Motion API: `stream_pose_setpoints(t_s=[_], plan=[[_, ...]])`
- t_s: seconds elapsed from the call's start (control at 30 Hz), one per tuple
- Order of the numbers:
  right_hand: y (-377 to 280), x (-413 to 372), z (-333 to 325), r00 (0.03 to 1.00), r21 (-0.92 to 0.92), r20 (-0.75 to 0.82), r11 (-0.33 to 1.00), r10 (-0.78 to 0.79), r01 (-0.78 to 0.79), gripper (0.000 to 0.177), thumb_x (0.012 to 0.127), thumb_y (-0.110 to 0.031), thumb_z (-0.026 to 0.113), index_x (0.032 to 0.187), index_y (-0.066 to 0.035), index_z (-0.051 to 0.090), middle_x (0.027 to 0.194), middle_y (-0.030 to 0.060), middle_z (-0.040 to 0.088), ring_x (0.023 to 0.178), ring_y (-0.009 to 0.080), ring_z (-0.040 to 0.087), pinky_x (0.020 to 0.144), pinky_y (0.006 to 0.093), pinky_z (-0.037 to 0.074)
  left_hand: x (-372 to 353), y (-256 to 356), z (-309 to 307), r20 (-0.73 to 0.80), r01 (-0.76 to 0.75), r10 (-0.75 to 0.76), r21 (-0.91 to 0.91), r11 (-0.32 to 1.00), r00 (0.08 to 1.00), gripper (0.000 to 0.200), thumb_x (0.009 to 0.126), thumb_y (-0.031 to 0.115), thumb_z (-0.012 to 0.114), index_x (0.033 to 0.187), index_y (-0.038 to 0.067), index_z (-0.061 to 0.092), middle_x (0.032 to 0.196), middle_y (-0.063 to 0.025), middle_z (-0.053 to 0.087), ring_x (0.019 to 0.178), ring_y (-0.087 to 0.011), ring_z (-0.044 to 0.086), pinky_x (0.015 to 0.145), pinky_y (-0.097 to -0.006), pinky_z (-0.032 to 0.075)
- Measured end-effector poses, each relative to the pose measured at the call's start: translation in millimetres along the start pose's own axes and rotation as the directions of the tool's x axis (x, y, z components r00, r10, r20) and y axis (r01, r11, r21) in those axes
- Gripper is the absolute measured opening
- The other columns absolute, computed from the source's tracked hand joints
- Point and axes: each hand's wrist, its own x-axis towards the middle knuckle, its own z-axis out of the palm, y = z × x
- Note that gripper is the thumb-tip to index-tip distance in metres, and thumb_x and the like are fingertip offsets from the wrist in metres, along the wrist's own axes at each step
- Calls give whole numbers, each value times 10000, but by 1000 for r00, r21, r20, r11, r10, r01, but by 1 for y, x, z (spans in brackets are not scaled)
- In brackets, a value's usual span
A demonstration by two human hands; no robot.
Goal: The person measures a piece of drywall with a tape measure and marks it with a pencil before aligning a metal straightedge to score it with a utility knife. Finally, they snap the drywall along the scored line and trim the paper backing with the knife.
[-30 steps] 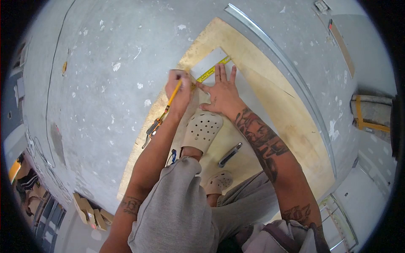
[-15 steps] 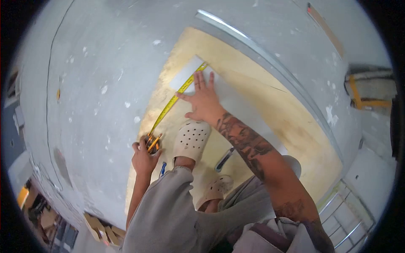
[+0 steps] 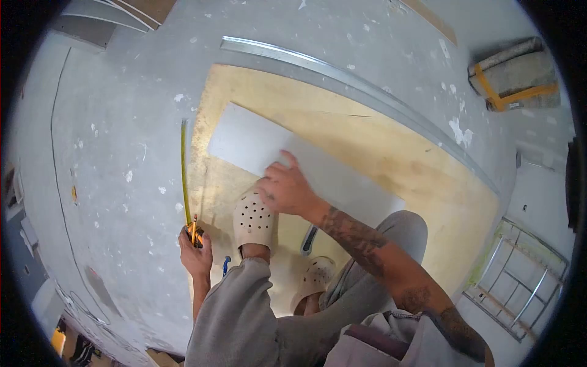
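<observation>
My left hand (image 3: 197,252) is wrapped round a tape measure (image 3: 197,237) with a pencil (image 3: 194,225) beside it. The yellow blade (image 3: 183,168) sticks out past the left edge of the tan board (image 3: 342,128). A white panel (image 3: 254,136) lies on that board. Over the panel's near edge and the toe of a clog (image 3: 254,217) is my right hand (image 3: 283,183), blurred, its fingers loosely bent and apart, holding nothing. A utility knife (image 3: 309,240) and a blue tool (image 3: 226,265) lie near the clogs.
Along the board's far edge runs a metal profile (image 3: 342,74). A taped bundle (image 3: 515,74) lies at the upper right, with a metal rack (image 3: 520,278) below it. Cardboard (image 3: 162,357) shows at the bottom left.
The tape blade has swung left off the white panel, still extended. My right hand has lifted off the tape and drawn back toward me. The head view has shifted.
</observation>
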Motion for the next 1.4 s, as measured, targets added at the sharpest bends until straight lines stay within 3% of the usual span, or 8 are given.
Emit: stream_pose_setpoints(t_s=[0.03, 0.17, 0.27, 0.67, 1.03, 1.2, 1.3, 1.4], plan=[[7, -13, -6, 998, -11, -29, 998, 59, -60, 252, 775, -234, 690, 1010, -143, 680, 936, 70, 571, 955, 260, 569, 1100, 565, 270, 2, -2, 0, 2, -4, 4, 6, 1000, 1000, 581, 826, 312, 660, 1298, 30, 471, 1089, -182, 612, 925, -387, 623, 805, -439, 501], [31, -50, -30, 877, -151, -35, 865, 480, -479, 875, 676, -462, 798, 1438, -254, 422, 1377, 225, 389, 1297, 435, 337, 1105, 592, 234, 27, -20, -12, -48, 125, -123, 31, 992, 991, 641, 849, 396, 655, 1326, 26, 440, 1110, -232, 633, 961, -425, 628, 802, -472, 498], [44, -71, -40, 832, -282, 132, 825, 539, -490, 1131, 591, -508, 846, 1523, -317, 233, 1484, 269, 236, 1366, 456, 247, 1110, 629, 190, 53, -36, -24, -129, 186, -162, 206, 961, 978, 690, 848, 452, 657, 1339, 30, 420, 1109, -248, 640, 977, -444, 626, 794, -487, 497], [47, -82, -39, 853, -277, 183, 859, 488, -431, 1265, 508, -381, 903, 1540, -344, 172, 1476, 322, 226, 1358, 505, 259, 1099, 625, 224, 71, -34, -13, -147, 49, -73, -158, 986, 986, 353, 873, 286, 630, 1154, 81, 566, 874, -103, 655, 757, -247, 631, 699, -375, 496], [60, -69, -119, 851, -240, -65, 820, 521, -520, 1205, 488, -355, 893, 1509, -343, 254, 1457, 325, 243, 1345, 512, 256, 1067, 646, 245, 84, -49, -22, -169, 106, -64, 255, 961, 984, 670, 806, 438, 696, 1322, 72, 475, 1204, -210, 555, 1013, -386, 610, 814, -478, 492], [101, -69, -224, 710, -39, -570, 849, 415, -527, 1240, 499, -349, 890, 1523, -158, 217, 1438, 326, 297, 1342, 452, 322, 1101, 538, 295, 84, 4, -41, -203, 101, -68, 154, 983, 977, 706, 846, 421, 692, 1400, 81, 417, 1235, -220, 483, 1016, -409, 585, 838, -475, 492], [136, -81, -281, 470, 347, -561, 709, 682, -615, 1218, 564, -418, 868, 1524, -97, 192, 1435, 310, 339, 1343, 406, 357, 1113, 467, 311, 91, 48, -44, -132, -173, 173, 15, 985, 976, 597, 893, 376, 663, 1356, 55, 465, 1182, -204, 521, 987, -367, 587, 815, -443, 498], [166, -100, -305, 52, 871, -297, 292, 954, -395, 1217, 664, -522, 802, 1544, -110, 68, 1465, 261, 336, 1344, 378, 363, 1115, 461, 296, 105, 86, -45, -174, -323, 319, 6, 947, 932, 422, 950, 266, 599, 1297, 40, 520, 1061, -166, 574, 955, -314, 583, 795, -385, 491]])
